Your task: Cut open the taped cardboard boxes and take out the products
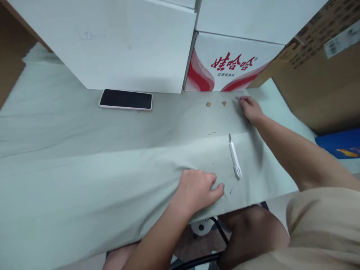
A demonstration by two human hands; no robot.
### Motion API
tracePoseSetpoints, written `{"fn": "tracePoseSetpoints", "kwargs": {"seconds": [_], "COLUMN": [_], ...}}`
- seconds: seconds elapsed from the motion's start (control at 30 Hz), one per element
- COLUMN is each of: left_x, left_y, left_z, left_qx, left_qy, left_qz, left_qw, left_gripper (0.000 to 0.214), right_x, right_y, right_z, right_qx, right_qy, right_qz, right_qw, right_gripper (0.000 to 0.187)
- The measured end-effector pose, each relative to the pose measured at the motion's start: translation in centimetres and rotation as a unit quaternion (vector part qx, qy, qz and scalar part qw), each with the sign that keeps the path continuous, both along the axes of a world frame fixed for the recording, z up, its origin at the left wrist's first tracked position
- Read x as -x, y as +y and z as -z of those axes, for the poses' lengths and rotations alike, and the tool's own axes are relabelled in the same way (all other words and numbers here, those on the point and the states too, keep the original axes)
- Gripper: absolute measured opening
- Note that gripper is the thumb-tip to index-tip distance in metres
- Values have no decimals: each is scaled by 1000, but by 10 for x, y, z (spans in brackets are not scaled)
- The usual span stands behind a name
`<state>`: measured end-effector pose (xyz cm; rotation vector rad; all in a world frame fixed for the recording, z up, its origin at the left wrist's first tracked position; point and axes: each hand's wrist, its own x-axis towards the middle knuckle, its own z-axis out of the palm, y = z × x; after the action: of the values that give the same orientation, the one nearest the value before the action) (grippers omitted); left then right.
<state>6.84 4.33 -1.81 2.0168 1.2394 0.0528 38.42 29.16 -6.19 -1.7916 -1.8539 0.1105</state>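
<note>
My left hand (198, 189) rests on the pale green cloth (84, 157) near the table's front edge, fingers curled and pressed on the fabric, holding nothing I can name. My right hand (250, 108) reaches far forward and lies on the cloth, fingers bent down against it near the red-and-white carton. A small white utility knife (234, 157) with its blade out lies on the cloth between the two hands, touched by neither. Two small brown bits (208, 104) lie just left of my right hand.
A black phone (125, 99) lies face up at the back. White boxes (112, 41) and a red-and-white carton (227, 67) stand behind it, a brown cardboard box (323, 82) at the right, a blue item (341, 143) beside it. My knees and a chair base show below the table edge.
</note>
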Motion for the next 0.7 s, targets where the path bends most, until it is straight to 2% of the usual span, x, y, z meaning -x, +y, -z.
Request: {"fn": "tracePoseSetpoints", "kwargs": {"seconds": [0.1, 0.17, 0.27, 0.33, 0.43, 0.53, 0.6, 0.7], "left_x": [1, 4, 12, 21, 35, 54, 68, 93], "left_y": [-4, -8, -14, -18, -22, -27, -29, -33], "left_z": [-2, -4, -9, -12, -17, -20, -19, -15], "left_qx": [-19, -28, -30, -30, -32, -25, -20, -8], "left_qy": [-20, -46, -84, -104, -131, -152, -155, -152], "left_qz": [2, 1, -10, -27, -50, -57, -61, -69], "left_qw": [1000, 999, 996, 994, 990, 987, 986, 986], "left_gripper": [37, 37, 36, 34, 33, 34, 34, 35], "right_x": [25, 44, 68, 79, 96, 129, 165, 240], "right_y": [-66, -117, -185, -214, -230, -224, -213, -191], "right_z": [-22, -37, -49, -52, -56, -66, -72, -75], "right_qx": [46, 123, 248, 288, 292, 276, 268, 265], "right_qy": [-38, -87, -147, -160, -142, -101, -30, 66], "right_qz": [78, 90, 34, -1, -33, -84, -111, -161], "right_qw": [995, 984, 957, 944, 945, 952, 957, 949], "right_gripper": [24, 32, 51, 53, 39, 37, 34, 24]}}
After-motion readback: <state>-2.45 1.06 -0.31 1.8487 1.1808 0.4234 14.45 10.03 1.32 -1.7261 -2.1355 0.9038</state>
